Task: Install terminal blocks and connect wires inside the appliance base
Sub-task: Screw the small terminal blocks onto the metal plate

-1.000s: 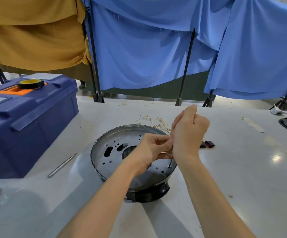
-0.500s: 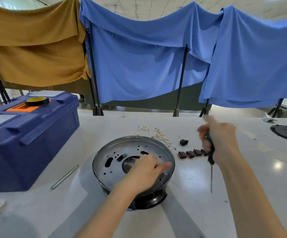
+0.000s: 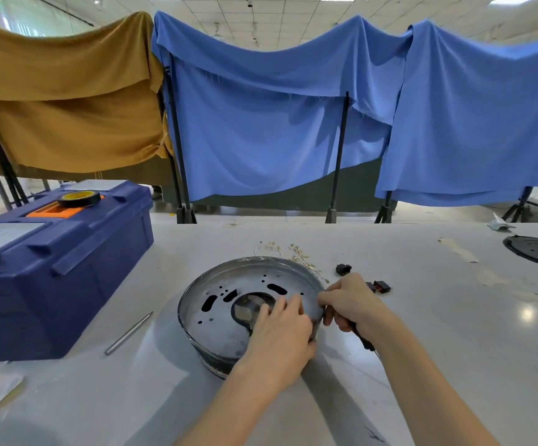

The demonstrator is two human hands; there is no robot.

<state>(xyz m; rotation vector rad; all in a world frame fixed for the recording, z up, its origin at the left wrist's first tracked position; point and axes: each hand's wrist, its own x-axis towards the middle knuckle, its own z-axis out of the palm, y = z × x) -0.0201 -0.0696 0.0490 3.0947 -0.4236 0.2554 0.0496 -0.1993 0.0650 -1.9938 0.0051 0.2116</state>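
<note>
One base rim (image 3: 251, 262) between left hand (image 3: 280, 336) and right hand (image 3: 351, 300) with screwdriver (image 3: 363, 340)

Most of the screwdriver (image 3: 364, 342) lies hidden inside the right hand (image 3: 351, 304)

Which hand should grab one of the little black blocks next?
Probably the right hand: the black blocks lie just beyond it, right of the base. It grips a screwdriver, though. The left hand rests in the base, farther away.
</note>
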